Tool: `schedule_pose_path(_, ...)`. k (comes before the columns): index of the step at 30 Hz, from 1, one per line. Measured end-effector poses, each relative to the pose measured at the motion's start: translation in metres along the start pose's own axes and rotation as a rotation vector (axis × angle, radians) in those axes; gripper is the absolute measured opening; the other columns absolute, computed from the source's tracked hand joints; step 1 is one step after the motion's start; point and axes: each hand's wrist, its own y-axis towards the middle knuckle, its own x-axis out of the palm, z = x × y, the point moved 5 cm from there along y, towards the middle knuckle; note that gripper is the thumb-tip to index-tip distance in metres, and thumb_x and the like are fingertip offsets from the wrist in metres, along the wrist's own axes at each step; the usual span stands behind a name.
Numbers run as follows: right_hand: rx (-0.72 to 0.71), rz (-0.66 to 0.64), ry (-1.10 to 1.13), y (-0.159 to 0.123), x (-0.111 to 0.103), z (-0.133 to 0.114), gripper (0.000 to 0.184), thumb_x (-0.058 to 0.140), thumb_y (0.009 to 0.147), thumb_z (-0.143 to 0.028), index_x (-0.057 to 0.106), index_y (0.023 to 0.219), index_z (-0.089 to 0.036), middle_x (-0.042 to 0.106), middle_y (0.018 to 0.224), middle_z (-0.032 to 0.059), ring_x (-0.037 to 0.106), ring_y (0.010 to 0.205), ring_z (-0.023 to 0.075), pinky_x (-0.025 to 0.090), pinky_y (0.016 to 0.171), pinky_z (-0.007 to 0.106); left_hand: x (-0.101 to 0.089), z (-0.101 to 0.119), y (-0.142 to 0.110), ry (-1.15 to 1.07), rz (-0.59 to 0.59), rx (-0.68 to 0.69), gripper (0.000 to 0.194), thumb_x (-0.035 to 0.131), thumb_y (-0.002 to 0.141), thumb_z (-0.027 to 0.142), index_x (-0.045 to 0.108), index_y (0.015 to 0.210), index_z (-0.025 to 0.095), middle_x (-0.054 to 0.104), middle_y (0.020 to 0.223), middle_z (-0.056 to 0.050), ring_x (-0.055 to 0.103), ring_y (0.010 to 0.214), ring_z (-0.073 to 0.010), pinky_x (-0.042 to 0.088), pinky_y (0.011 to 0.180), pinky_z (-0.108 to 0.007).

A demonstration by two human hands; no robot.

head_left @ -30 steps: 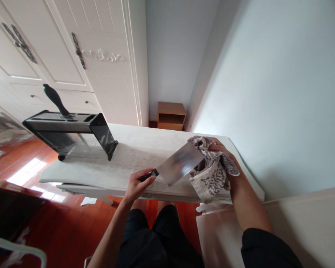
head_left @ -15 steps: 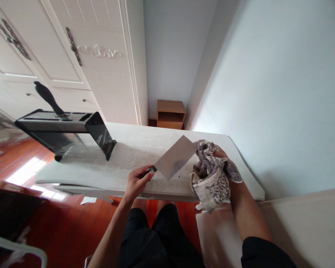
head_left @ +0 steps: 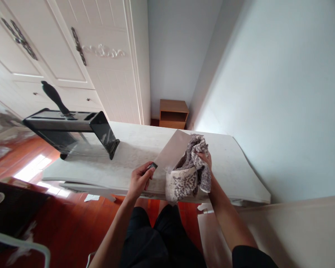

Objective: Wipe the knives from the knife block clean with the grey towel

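Note:
My left hand (head_left: pixel 142 178) is wrapped round the dark handle of a cleaver (head_left: pixel 173 149), whose broad blade points up and to the right over the white table. In my right hand (head_left: pixel 206 160) is a bunched grey-brown and cream patterned towel (head_left: pixel 184 182). The towel lies against the right side of the blade and hides that edge. Part of the cloth hangs down over the table's front edge. To the left, a knife block (head_left: pixel 69 123) with clear sides and a black frame stands on the table, with one black-handled tool (head_left: pixel 55 97) upright in it.
The long white table (head_left: pixel 134 145) stretches across in front of me. Beyond it are a white wardrobe (head_left: pixel 108 82), a small wooden cabinet (head_left: pixel 174 106) and a pale wall (head_left: pixel 281 93) on the right. The floor (head_left: pixel 75 223) is reddish wood.
My right hand has moved left with the towel, from beside the blade's tip onto the blade. The cleaver has shifted only slightly, and the view has turned a little.

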Motion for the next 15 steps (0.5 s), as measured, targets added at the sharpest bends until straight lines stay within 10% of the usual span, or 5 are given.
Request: schedule_pose_path(15, -0.586, -0.348, -0.470, -0.068, 0.067, -0.017, 0.060, 0.058, 0.077, -0.017, 0.056, 0.137, -0.027, 0.049, 0.146, 0.0073, 0.046, 0.136, 0.0266, 0.035, 0.116, 0.045, -0.004, 0.001, 0.002, -0.223, 0.034, -0.042, 0.061, 0.073, 0.074, 0.051, 0.059, 0.119, 0.012, 0.055, 0.059, 0.006, 0.035, 0.032, -0.0028, 0.024, 0.029, -0.016)
